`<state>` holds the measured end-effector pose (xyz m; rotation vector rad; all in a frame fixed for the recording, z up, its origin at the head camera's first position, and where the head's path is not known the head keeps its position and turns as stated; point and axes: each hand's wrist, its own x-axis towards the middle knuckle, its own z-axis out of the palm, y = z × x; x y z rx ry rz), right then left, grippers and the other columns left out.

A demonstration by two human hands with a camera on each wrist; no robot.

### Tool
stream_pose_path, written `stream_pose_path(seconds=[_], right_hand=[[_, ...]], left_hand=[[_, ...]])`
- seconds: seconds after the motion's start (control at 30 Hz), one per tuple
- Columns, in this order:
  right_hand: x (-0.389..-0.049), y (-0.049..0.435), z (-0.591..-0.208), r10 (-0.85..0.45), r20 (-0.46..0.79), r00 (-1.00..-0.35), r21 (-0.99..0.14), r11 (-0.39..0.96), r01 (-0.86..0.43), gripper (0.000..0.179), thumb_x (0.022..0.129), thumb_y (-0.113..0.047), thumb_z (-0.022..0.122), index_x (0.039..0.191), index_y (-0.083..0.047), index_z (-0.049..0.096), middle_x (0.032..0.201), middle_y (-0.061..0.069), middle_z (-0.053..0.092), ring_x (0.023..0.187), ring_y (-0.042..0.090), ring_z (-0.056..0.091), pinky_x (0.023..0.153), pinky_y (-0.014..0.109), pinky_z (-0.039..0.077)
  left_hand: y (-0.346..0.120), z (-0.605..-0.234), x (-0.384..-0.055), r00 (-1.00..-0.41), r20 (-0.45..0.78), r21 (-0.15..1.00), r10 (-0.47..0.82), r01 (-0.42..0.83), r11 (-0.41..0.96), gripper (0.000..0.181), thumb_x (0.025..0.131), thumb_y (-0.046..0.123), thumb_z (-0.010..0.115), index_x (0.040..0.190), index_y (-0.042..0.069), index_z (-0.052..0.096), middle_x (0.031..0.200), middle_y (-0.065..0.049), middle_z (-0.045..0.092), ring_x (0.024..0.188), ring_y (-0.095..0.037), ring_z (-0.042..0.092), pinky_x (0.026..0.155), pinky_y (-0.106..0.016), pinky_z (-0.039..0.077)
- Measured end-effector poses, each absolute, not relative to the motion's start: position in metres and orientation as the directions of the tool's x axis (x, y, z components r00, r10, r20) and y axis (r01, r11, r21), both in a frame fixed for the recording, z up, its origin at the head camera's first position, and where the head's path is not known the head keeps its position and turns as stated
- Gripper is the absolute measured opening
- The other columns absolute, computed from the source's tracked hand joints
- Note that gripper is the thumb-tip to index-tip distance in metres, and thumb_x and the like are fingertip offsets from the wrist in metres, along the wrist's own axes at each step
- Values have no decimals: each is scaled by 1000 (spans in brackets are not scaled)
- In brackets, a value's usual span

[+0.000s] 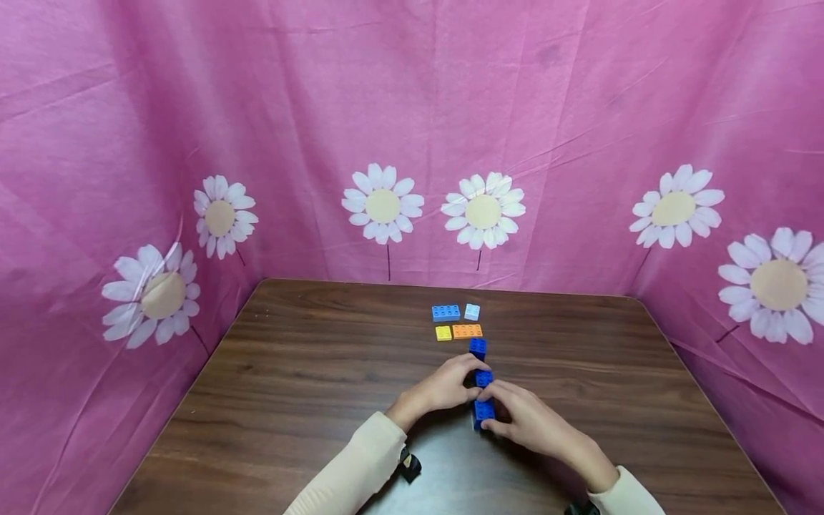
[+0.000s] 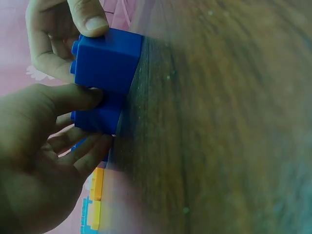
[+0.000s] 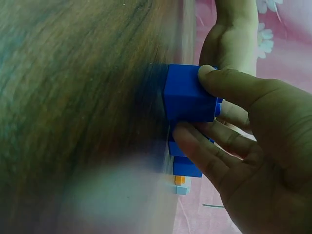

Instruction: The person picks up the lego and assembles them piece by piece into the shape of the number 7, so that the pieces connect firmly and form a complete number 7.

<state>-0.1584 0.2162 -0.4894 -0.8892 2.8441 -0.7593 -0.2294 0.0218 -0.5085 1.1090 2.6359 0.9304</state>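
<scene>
A pink curtain (image 1: 412, 93) with 6 white daisies (image 1: 383, 205) — yellow-centred — surrounds a brown wooden table (image 1: 290, 365).

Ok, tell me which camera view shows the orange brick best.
Head view: the orange brick lies uncovered there, its studded top visible. The left wrist view shows it side-on, beyond the left hand; the right wrist view shows only a small bit, beyond the dark blue bricks.

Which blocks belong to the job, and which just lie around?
Probably the job:
near dark blue block, in right hand
middle dark blue block, in left hand
far dark blue block

Probably lying about:
yellow block
orange block
mid-blue block
pale blue block
</scene>
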Motion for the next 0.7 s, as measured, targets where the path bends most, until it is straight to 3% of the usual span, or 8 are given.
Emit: stream_pose_path(seconds=[0.23, 0.5, 0.7], right_hand=[[-158, 214, -490, -554, 58, -831, -507, 701, -502, 27, 88, -28, 75, 107, -23, 57, 106, -13, 63, 95, 1, 58, 78, 27, 53], [-157, 213, -493, -559, 57, -827, -512, 695, -505, 34, 82, -19, 79, 106, -19, 55, 102, -9, 64, 89, 1, 57, 72, 23, 52], [-157, 212, -492, -536, 41, -843, -491, 724, -485, 37, 82, -18, 80, 110, -19, 56, 108, -5, 67, 97, 5, 62, 79, 30, 55]], left_hand=[[21, -508, -230, -733, 116, 617, 670, 582, 530, 38, 89, 18, 71, 126, 14, 62, 129, -2, 61, 120, -12, 56, 104, -25, 46], [20, -509, -228, -738, 114, 618, 665, 577, 534, 36, 89, 20, 71, 124, 15, 63, 128, 0, 62, 118, -10, 56, 102, -25, 47], [19, -510, -230, -736, 125, 640, 666, 573, 513, 37, 89, 18, 71, 125, 14, 62, 128, 0, 61, 118, -10, 56, 102, -24, 47]])
